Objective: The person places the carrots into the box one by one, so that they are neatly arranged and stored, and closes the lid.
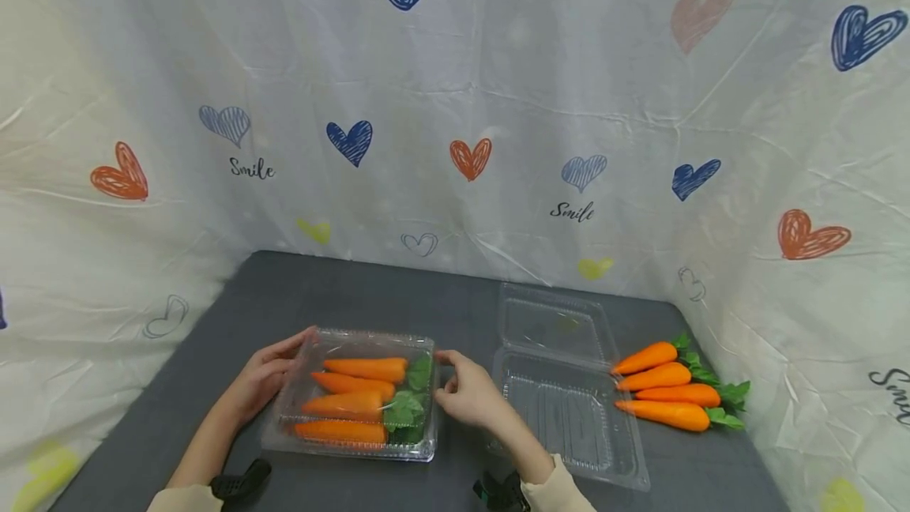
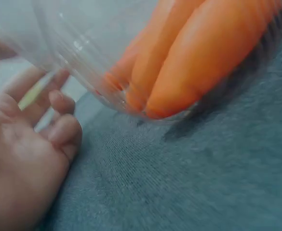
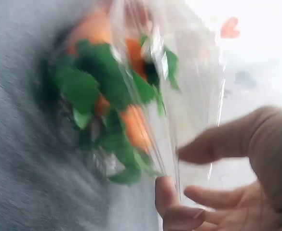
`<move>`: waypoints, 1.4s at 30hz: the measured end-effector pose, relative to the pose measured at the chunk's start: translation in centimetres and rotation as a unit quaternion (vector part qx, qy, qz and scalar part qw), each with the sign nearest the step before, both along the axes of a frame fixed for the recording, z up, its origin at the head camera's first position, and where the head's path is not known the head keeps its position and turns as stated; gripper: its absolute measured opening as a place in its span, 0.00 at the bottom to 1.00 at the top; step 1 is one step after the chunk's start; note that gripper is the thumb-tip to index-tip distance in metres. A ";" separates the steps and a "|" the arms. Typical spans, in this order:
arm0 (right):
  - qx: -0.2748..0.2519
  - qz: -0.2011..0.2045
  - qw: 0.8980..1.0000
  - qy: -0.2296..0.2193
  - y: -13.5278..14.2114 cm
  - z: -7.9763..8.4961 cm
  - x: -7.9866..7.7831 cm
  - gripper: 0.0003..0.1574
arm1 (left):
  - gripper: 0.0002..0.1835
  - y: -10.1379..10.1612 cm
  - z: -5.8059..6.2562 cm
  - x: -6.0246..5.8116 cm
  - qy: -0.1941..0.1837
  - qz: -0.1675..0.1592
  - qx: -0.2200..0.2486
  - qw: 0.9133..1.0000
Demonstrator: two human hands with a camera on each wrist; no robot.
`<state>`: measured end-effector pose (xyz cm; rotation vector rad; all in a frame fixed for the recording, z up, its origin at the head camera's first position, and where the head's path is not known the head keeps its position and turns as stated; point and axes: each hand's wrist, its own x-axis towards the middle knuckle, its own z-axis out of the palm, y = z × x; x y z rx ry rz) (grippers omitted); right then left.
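A clear plastic clamshell container (image 1: 419,453) stands on the grey table, with several orange carrots (image 1: 348,404) and their green leaves (image 1: 405,411) inside. Its lid (image 1: 334,338) lies over the carrots; whether it is fastened cannot be told. My left hand (image 1: 266,378) holds the lid's far left corner, the lower fingers bent beside it in the left wrist view. On the right side, my right hand (image 1: 469,392) pinches the plastic edge between thumb and forefinger. The right wrist view shows that thumb (image 3: 213,144) against the clear rim, leaves just beyond.
To the right, a second clear clamshell container (image 1: 554,409) lies open, its lid (image 1: 554,326) folded back. Several more carrots (image 1: 664,393) with leaves lie beside it, tips over its edge. A white curtain (image 1: 455,62) printed with hearts surrounds the dark grey table (image 1: 384,287).
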<state>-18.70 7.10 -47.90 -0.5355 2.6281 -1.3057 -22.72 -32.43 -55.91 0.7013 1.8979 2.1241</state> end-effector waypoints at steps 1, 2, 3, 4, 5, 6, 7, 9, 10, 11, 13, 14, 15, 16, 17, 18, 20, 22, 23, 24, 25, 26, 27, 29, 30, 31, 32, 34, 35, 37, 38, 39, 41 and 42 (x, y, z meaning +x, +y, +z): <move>0.001 -0.008 1.000 0.016 -0.3 -0.1 0.4 0.33 | 0.30 0.1 0.2 0.3 -0.005 0.014 -0.020 1.000; 0.004 -0.017 0.999 0.036 -0.5 -0.2 0.8 0.28 | 0.30 0.2 0.4 0.7 -0.005 0.031 -0.044 0.999; 0.010 -0.030 0.998 0.059 -0.8 -0.2 1.2 0.21 | 0.30 0.3 0.5 1.1 0.001 0.050 -0.068 0.996; 0.019 -0.044 0.996 0.078 -1.0 -0.3 1.5 0.16 | 0.29 0.5 0.7 1.5 0.009 0.070 -0.092 0.993; 0.025 -0.059 0.993 0.095 -1.3 -0.4 1.8 0.12 | 0.27 0.7 0.8 2.0 0.025 0.094 -0.112 0.989; 0.032 -0.073 0.991 0.107 -1.5 -0.5 2.1 0.10 | 0.25 0.9 0.8 2.4 0.041 0.119 -0.127 0.984; 0.038 -0.085 0.989 0.118 -1.7 -0.6 2.4 0.09 | 0.21 1.2 0.8 2.8 0.057 0.145 -0.140 0.978; 0.040 -0.102 0.987 0.121 -1.8 -0.7 3.0 0.06 | 0.14 1.8 0.8 3.5 0.080 0.190 -0.156 0.966; 0.034 -0.105 0.987 0.116 -1.9 -0.7 3.3 0.04 | 0.10 2.1 0.8 3.8 0.084 0.209 -0.162 0.961; 0.027 -0.106 0.988 0.107 -1.9 -0.7 3.6 0.03 | 0.08 2.3 0.8 4.1 0.081 0.225 -0.165 0.957; 0.013 -0.103 0.991 0.080 -2.0 -0.8 4.2 0.08 | 0.08 2.6 1.0 4.6 0.056 0.242 -0.167 0.954; 0.006 -0.100 0.993 0.066 -2.0 -0.8 4.6 0.11 | 0.10 2.6 1.1 4.8 0.044 0.242 -0.168 0.954; -0.004 -0.096 0.994 0.056 -1.9 -0.9 4.9 0.15 | 0.12 2.6 1.2 4.9 0.031 0.237 -0.167 0.957; -0.014 -0.091 0.995 0.044 -1.9 -1.0 5.2 0.18 | 0.13 2.5 1.3 5.1 0.021 0.227 -0.163 0.960; -0.023 -0.085 0.996 0.033 -1.8 -1.1 5.5 0.22 | 0.15 2.4 1.4 5.2 0.016 0.213 -0.156 0.964; -0.031 -0.080 0.996 0.028 -1.7 -1.3 5.8 0.25 | 0.16 2.2 1.5 5.3 0.017 0.194 -0.149 0.969; -0.054 -0.068 0.996 0.015 -1.5 -1.9 6.1 0.32 | 0.21 1.7 1.5 5.4 0.030 0.149 -0.130 0.980; -0.070 -0.063 0.996 0.003 -1.4 -2.7 6.2 0.37 | 0.29 1.4 1.4 5.3 0.049 0.096 -0.103 0.989; -0.077 -0.063 0.995 -0.001 -1.3 -3.2 6.3 0.39 | 0.34 1.2 1.3 5.2 0.057 0.070 -0.089 0.992; -0.087 -0.064 0.994 -0.003 -1.3 -3.7 6.3 0.39 | 0.37 1.0 1.2 5.2 0.065 0.042 -0.075 0.994; -0.101 -0.064 0.993 -0.006 -1.3 -4.2 6.3 0.38 | 0.40 0.9 1.1 5.1 0.070 0.017 -0.064 0.995; -0.115 -0.068 0.991 -0.002 -1.4 -4.7 6.2 0.35 | 0.42 0.9 1.0 5.1 0.074 -0.007 -0.050 0.996; -0.130 -0.071 0.989 0.007 -1.4 -5.2 6.2 0.30 | 0.44 0.8 0.8 4.9 0.079 -0.031 -0.037 0.996; -0.164 -0.073 0.983 0.026 -1.6 -5.9 6.1 0.18 | 0.44 0.8 0.6 5.0 0.084 -0.056 -0.019 0.995; -0.182 -0.072 0.980 0.039 -1.7 -6.3 6.0 0.12 | 0.43 0.8 0.6 5.0 0.086 -0.057 -0.013 0.995; -0.198 -0.074 0.976 0.048 -1.8 -6.5 5.9 0.09 | 0.41 0.8 0.5 5.0 0.089 -0.052 -0.008 0.995; -0.209 -0.078 0.973 0.056 -1.8 -6.7 5.9 0.07 | 0.39 0.8 0.4 5.1 0.092 -0.046 -0.002 0.995; -0.234 -0.084 0.967 0.051 -1.9 -7.1 5.8 0.03 | 0.32 0.9 0.2 5.1 0.094 -0.031 0.006 0.995; -0.246 -0.089 0.964 0.040 -1.9 -7.2 5.9 0.02 | 0.29 1.0 0.2 5.2 0.092 -0.029 0.011 0.995; -0.267 -0.096 0.959 0.011 -1.9 -7.4 5.9 0.05 | 0.23 1.2 0.1 5.4 0.088 -0.036 0.021 0.995; -0.276 -0.095 0.956 -0.004 -1.9 -7.5 6.0 0.07 | 0.22 1.3 0.0 5.5 0.082 -0.041 0.025 0.996; -0.284 -0.093 0.954 -0.017 -1.9 -7.5 6.0 0.09 | 0.20 1.3 0.0 5.6 0.078 -0.049 0.030 0.995; -0.301 -0.090 0.948 -0.048 -1.8 -7.6 6.2 0.15 | 0.19 1.5 0.1 5.8 0.065 -0.062 0.036 0.995; -0.311 -0.086 0.944 -0.060 -1.8 -7.6 6.2 0.17 | 0.19 1.5 0.1 5.9 0.058 -0.062 0.034 0.996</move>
